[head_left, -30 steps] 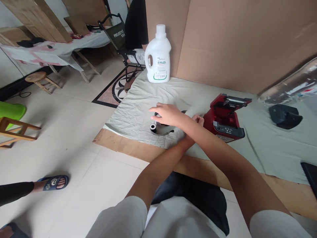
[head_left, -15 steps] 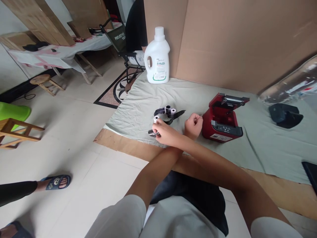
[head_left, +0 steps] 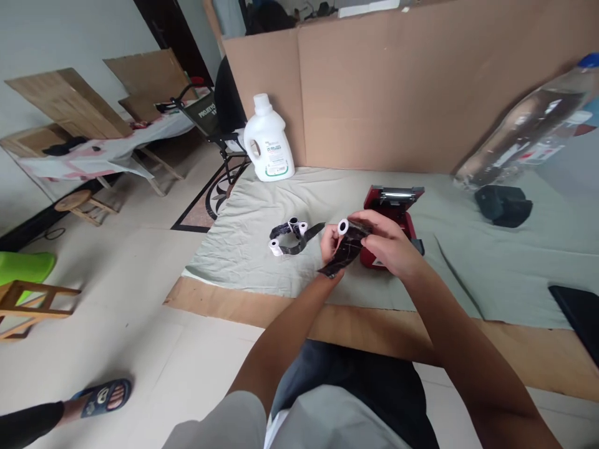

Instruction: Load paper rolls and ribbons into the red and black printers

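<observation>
A dark roll with a white core end (head_left: 347,244) is held between my two hands, just in front of the red device. Its loose dark strip hangs down to the left over my left wrist. My right hand (head_left: 384,240) grips the roll from the right and above. On the left, my left hand (head_left: 330,242) is partly behind the roll, its fingers curled against it. The red device (head_left: 370,259) has its lid raised and is partly covered by my right hand. Several small rolls with dark strips (head_left: 284,244) lie in a ring on the cloth to the left.
A white detergent bottle (head_left: 274,146) stands at the back left, before a cardboard panel (head_left: 397,93). Toward the right are a black object (head_left: 503,206), a large clear bottle (head_left: 519,137) and a dark flat item (head_left: 578,318). A person's sandalled foot (head_left: 110,398) is on the floor.
My arms have uncrossed. The dark roll has been lifted from the cloth and moved right, and both hands are now on it. The view has shifted.
</observation>
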`<state>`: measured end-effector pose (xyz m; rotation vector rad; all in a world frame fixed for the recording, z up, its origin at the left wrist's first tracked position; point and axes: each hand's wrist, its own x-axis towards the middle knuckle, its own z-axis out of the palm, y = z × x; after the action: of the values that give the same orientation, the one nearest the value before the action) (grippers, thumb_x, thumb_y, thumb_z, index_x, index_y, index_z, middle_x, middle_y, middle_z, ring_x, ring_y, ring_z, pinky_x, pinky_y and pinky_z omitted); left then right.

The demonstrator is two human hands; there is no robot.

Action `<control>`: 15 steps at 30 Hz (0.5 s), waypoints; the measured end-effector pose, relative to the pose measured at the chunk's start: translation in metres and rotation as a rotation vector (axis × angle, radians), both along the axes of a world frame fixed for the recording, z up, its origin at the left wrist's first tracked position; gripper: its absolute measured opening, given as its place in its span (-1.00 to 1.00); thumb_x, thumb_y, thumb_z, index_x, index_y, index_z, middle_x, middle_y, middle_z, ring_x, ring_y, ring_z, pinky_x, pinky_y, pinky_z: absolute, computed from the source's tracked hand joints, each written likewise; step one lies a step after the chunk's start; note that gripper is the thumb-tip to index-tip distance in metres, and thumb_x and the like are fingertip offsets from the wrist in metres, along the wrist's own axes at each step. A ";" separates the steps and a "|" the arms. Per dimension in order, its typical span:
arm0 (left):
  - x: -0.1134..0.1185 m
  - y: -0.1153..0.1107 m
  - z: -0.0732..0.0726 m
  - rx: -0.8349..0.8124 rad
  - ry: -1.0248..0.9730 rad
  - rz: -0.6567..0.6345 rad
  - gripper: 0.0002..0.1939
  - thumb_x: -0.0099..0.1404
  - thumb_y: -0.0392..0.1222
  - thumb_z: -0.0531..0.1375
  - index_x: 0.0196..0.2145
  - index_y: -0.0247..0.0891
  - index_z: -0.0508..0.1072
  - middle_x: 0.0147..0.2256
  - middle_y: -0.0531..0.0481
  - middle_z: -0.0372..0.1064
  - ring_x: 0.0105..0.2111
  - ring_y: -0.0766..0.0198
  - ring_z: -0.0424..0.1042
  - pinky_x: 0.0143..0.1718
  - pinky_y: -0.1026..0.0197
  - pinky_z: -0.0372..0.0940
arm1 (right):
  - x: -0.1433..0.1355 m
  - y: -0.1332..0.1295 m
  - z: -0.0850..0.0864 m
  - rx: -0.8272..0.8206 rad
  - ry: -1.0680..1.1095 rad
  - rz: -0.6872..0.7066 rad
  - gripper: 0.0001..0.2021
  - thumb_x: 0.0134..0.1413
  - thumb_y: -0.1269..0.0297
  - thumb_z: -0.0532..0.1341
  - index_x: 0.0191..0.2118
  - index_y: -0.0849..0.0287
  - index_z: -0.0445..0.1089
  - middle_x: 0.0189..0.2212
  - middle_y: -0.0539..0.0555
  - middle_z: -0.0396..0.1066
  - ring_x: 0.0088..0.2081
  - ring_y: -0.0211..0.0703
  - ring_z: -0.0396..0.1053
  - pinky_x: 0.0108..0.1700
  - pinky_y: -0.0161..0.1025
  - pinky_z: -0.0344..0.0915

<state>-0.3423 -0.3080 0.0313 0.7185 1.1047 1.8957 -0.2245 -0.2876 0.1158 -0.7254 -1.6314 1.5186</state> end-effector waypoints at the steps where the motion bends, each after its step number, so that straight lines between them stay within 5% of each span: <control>1: 0.000 0.000 -0.002 0.063 0.114 0.039 -0.66 0.20 0.10 0.42 -0.33 -0.11 0.40 -0.45 0.05 0.30 -0.41 0.24 0.35 -0.38 0.17 0.32 | 0.005 0.002 -0.001 0.010 0.008 -0.031 -0.60 -0.15 0.42 0.21 -0.09 0.07 0.47 -0.14 0.03 0.51 -0.03 -0.04 0.44 0.02 -0.11 0.35; 4: -0.006 -0.001 -0.009 0.283 0.558 0.121 -0.56 0.20 0.18 0.37 -0.08 -0.09 0.45 -0.26 -0.05 0.43 -0.30 0.17 0.43 -0.34 0.10 0.37 | 0.017 0.003 -0.005 0.009 -0.016 -0.092 -0.61 -0.17 0.43 0.22 -0.12 0.09 0.43 -0.15 0.03 0.50 -0.09 -0.08 0.45 -0.05 -0.14 0.38; 10: -0.006 -0.006 -0.002 0.514 1.213 0.150 -0.34 0.30 0.04 0.32 0.27 -0.21 0.29 0.21 -0.26 0.38 0.18 -0.03 0.41 0.19 -0.10 0.34 | 0.035 -0.005 -0.021 -0.117 -0.107 -0.110 -0.63 -0.04 0.31 0.25 -0.04 0.03 0.33 -0.10 0.03 0.46 -0.32 -0.18 0.42 -0.33 -0.21 0.41; 15: 0.006 -0.017 0.001 0.357 1.083 0.068 -0.38 0.34 -0.02 0.32 0.27 -0.15 0.23 0.20 -0.22 0.42 0.21 0.03 0.46 0.22 -0.05 0.40 | 0.043 -0.011 -0.026 -0.125 -0.127 -0.120 -0.69 0.08 0.23 0.29 -0.03 0.02 0.38 0.01 0.07 0.44 -0.06 -0.07 0.45 -0.20 -0.19 0.47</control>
<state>-0.3362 -0.3247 0.0328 2.0738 1.3995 1.7510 -0.1818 -0.2985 0.0896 -0.9886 -1.5650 1.5247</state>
